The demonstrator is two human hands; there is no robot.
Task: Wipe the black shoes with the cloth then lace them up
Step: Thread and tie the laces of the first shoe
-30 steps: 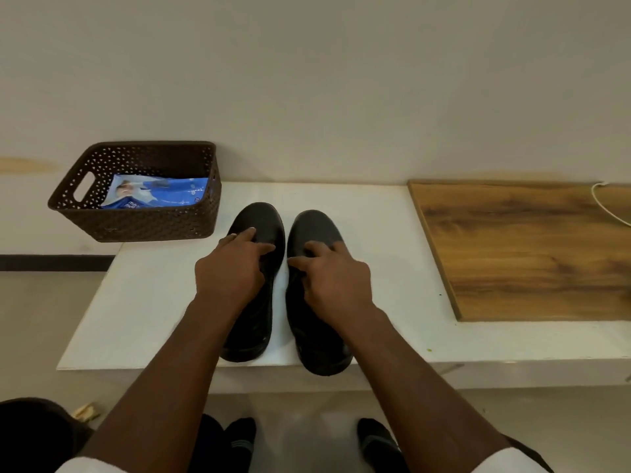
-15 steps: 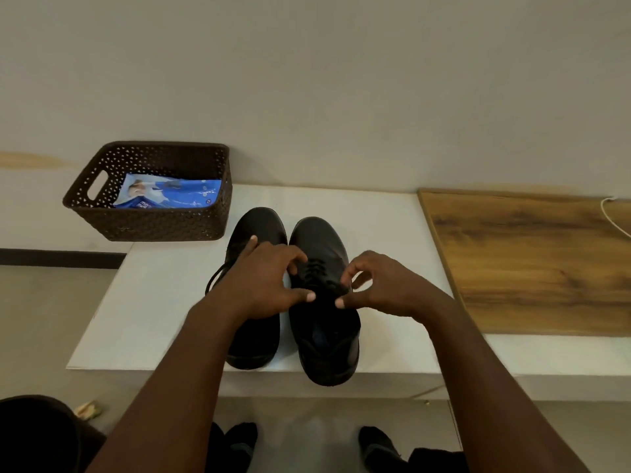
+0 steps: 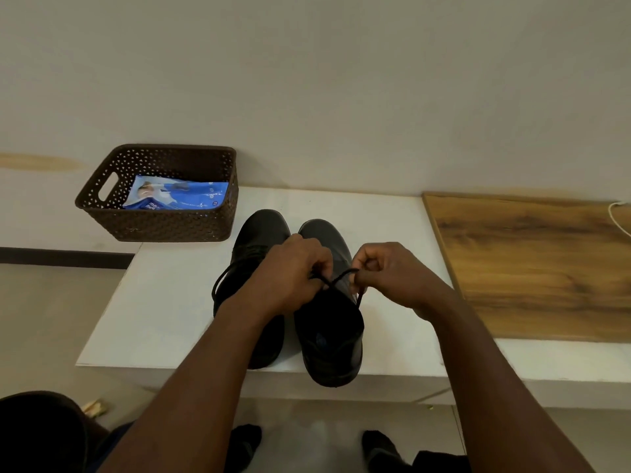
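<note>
Two black shoes stand side by side on the white table (image 3: 170, 302), toes pointing away from me. Over the right shoe (image 3: 329, 339) my left hand (image 3: 290, 278) and my right hand (image 3: 392, 274) each pinch one end of its black lace (image 3: 341, 276), pulled up above the tongue. The left shoe (image 3: 261, 230) lies partly under my left forearm; its lace (image 3: 222, 285) hangs loose in a loop off the left side. No cloth shows on the table.
A brown perforated basket (image 3: 170, 227) with a blue packet (image 3: 177, 198) inside stands at the table's back left corner. A wooden board (image 3: 539, 264) covers the table's right part, with a white cable (image 3: 618, 216) at its far edge. My socked feet are below the table edge.
Both hands left the shoe tops, gathered over the right shoe and took hold of its lace ends, lifting them. The view shifted slightly left.
</note>
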